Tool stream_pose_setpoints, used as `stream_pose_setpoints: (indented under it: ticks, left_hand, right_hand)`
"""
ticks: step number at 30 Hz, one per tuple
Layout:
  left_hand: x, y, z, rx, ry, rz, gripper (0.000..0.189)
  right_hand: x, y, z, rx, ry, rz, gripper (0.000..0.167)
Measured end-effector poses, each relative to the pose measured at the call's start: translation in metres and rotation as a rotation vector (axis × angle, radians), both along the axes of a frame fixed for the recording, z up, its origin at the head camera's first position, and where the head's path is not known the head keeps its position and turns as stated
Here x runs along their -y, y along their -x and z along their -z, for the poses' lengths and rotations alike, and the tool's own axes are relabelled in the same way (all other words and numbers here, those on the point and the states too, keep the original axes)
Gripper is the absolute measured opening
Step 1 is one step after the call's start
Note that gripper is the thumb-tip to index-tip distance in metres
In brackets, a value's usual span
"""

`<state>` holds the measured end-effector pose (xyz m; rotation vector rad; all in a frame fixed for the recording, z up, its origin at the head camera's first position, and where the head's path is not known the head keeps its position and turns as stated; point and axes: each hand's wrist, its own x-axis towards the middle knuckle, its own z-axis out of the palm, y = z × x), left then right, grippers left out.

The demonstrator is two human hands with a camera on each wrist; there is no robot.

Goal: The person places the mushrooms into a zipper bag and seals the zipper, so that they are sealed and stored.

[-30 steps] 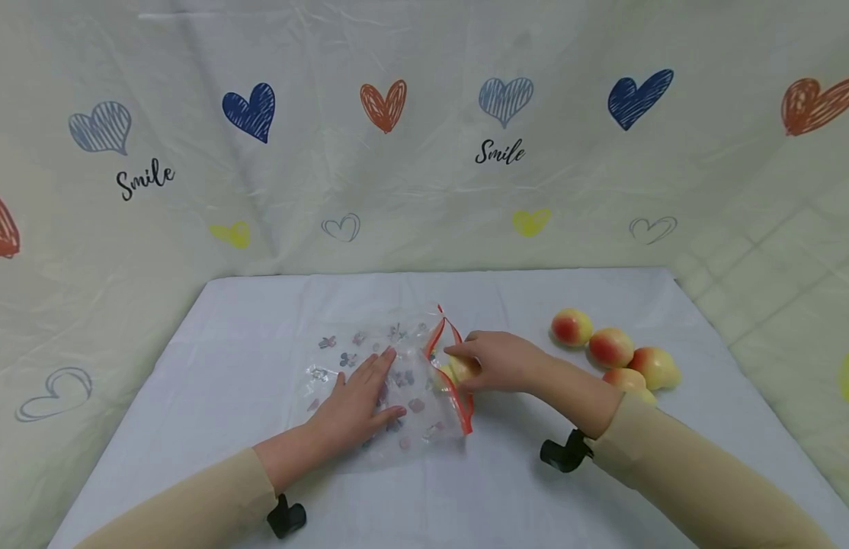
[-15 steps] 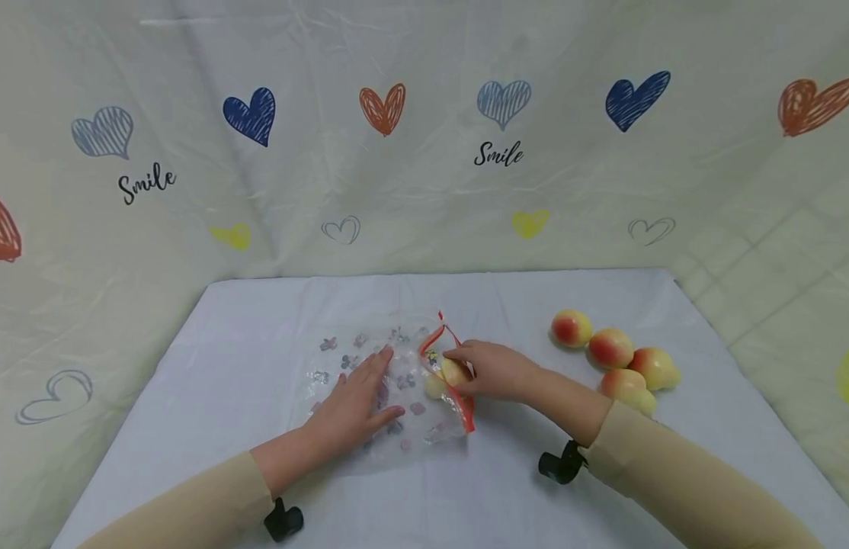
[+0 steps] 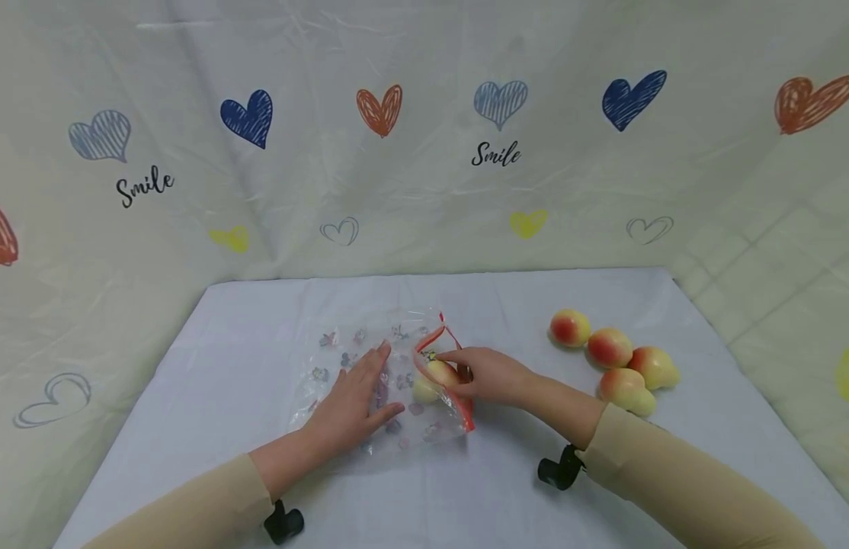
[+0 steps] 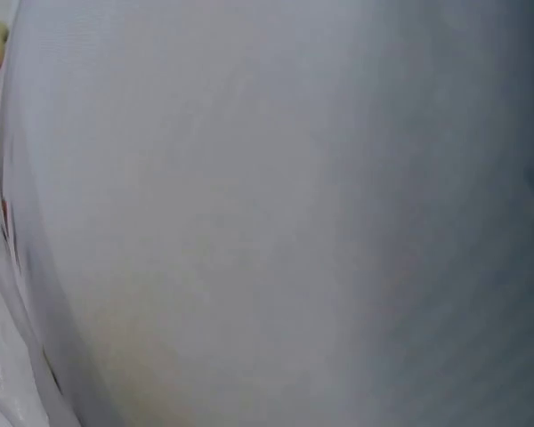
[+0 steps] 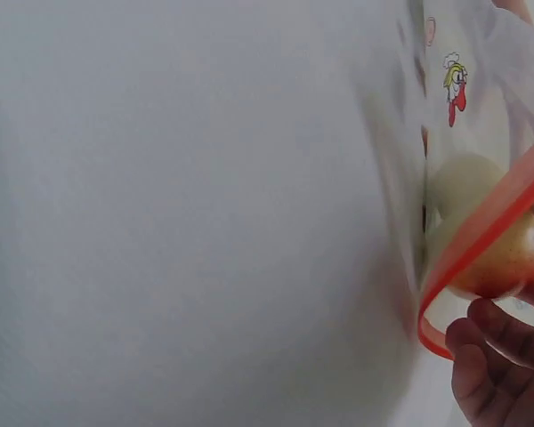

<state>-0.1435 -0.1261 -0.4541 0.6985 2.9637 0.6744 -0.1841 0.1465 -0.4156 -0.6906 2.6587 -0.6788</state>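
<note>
A clear zip bag [image 3: 370,450] with small printed figures and a red-edged mouth lies on the table. My left hand [image 3: 352,408] rests flat on it, fingers straight and thumb spread. At the bag's mouth on the right, my right hand [image 3: 496,375] grips a yellow-and-red pear [image 3: 441,374] by its rounded end. The pear's narrow end points left, inside the bag. In the right wrist view, fingers [image 5: 494,342] touch the red end of the pear [image 5: 498,258], and the red zip edge [image 5: 485,236] crosses in front of it. The left wrist view shows mostly tablecloth.
Several more pears [image 3: 610,348] lie grouped at the right of the table, beyond my right forearm. A white cloth [image 3: 212,366] covers the table. Behind stands a curtain [image 3: 424,175] printed with hearts.
My right hand has moved slightly left and down, pushing the pear farther through the bag's mouth. My left hand has stayed on the bag.
</note>
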Motion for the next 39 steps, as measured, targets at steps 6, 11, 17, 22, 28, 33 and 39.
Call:
stream_pose_setpoints:
  ticks: [6,11,17,22,28,33,39]
  left_hand:
    - [-0.002,-0.001,0.001,0.020,0.021,-0.013,0.099]
    - [-0.003,-0.001,0.002,0.000,0.016,-0.011,0.099]
    - [-0.006,0.000,0.005,0.010,0.044,-0.014,0.099]
    - [-0.009,-0.001,0.007,0.016,0.051,-0.014,0.101]
    - [-0.016,-0.001,0.007,-0.002,0.044,-0.023,0.098]
    - [-0.025,-0.001,0.008,0.017,0.073,-0.020,0.085]
    - [-0.037,-0.003,0.006,0.078,0.051,-0.054,0.084]
  right_hand:
    - [0.001,-0.003,-0.001,-0.002,0.041,0.032,0.039]
    - [0.003,-0.008,-0.004,-0.020,0.082,0.086,0.028]
    - [0.002,-0.011,-0.003,-0.015,0.141,0.053,0.028]
    - [-0.003,-0.010,0.002,0.022,0.157,-0.005,0.040]
    - [-0.003,-0.009,0.007,0.074,0.145,0.034,0.050]
    - [-0.002,-0.009,0.006,0.054,0.159,0.043,0.051]
    - [-0.002,-0.010,0.006,0.054,0.172,0.059,0.053]
